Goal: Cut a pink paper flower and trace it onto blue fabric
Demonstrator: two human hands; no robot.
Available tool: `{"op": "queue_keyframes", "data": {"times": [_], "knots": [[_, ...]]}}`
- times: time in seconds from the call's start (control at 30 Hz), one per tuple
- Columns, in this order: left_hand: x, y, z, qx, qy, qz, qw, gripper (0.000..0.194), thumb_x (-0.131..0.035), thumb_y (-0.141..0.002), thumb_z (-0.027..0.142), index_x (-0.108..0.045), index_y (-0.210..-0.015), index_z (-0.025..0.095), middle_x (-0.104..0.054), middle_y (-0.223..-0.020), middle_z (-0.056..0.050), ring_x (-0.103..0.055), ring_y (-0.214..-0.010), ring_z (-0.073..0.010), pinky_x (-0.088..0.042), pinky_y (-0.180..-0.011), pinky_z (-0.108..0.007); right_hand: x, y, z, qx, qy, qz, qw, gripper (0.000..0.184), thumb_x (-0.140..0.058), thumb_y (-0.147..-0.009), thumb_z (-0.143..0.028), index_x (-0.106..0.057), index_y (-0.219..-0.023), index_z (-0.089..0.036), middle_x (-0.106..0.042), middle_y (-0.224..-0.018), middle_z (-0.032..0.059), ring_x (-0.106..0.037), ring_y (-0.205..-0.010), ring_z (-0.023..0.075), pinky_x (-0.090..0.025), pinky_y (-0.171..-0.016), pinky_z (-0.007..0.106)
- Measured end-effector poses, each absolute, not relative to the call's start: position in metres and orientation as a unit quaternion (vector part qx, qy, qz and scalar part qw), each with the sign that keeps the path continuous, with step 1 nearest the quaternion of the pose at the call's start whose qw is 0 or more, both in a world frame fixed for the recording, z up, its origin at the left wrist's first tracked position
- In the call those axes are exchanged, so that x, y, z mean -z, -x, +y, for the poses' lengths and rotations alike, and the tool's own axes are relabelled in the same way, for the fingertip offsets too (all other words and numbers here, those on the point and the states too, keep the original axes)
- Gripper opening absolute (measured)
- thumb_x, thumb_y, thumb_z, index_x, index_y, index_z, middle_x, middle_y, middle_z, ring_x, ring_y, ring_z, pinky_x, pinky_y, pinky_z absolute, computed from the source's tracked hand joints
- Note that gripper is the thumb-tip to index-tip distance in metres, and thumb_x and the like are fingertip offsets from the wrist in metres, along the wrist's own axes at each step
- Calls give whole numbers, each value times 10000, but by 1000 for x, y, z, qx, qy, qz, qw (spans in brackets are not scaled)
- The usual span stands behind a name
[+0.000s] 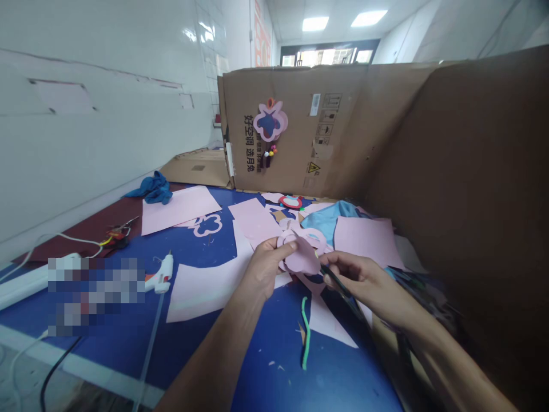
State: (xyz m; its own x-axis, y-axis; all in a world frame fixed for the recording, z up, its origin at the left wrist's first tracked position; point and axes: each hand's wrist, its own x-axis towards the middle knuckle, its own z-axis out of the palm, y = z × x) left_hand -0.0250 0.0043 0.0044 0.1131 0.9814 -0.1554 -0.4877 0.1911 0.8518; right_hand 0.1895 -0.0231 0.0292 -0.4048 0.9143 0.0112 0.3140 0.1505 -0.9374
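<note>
My left hand (268, 260) is closed on a pink paper cutout (301, 256) with a rounded, wavy edge, the thumb pressed on its face. Behind it shows a pink paper ring shape (316, 236); whether the two are joined I cannot tell. My right hand (354, 273) is closed round a long black tool (338, 281), whose upper tip meets the cutout's right edge. Fingers hide part of this tool, so its exact kind is unclear. Under and around both hands lie pink paper sheets (253, 220) and a pink offcut (330, 320).
A white glue gun (163, 274) lies left on the blue table (274, 377), near pliers (118, 233) and a power strip (34, 280). A green pipe cleaner (306, 332) lies in front. Cardboard (295, 166) stands behind and right, bearing a pink flower-shaped ornament (270, 121).
</note>
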Motion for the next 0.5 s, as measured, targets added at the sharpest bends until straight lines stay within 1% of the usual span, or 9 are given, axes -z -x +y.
{"op": "queue_keyframes", "data": {"times": [0.13,0.33,0.5], "knots": [[-7,24,3,-554,-312,393,664,362,-935,-663,333,-796,-928,131,-762,-797,-70,-664,-634,-161,-557,-626,-294,-29,-190,-22,-477,447,-689,312,354,-651,-984,-557,-709,-1069,-218,-619,-803,7,-549,-726,181,-424,-680,296],[-10,23,1,-533,-319,404,672,378,-915,-687,361,-801,-961,127,-759,-809,-82,-656,-613,-169,-546,-569,-299,-32,-189,-23,-484,444,-687,310,371,-666,-968,-576,-720,-1057,-220,-650,-791,14,-569,-717,185,-436,-666,290],[-10,24,1,-531,-322,410,668,353,-911,-684,352,-803,-933,126,-770,-834,-92,-667,-641,-167,-548,-597,-291,-31,-190,-23,-485,441,-686,315,384,-677,-960,-586,-725,-1049,-215,-681,-809,28,-574,-722,189,-449,-666,295]]}}
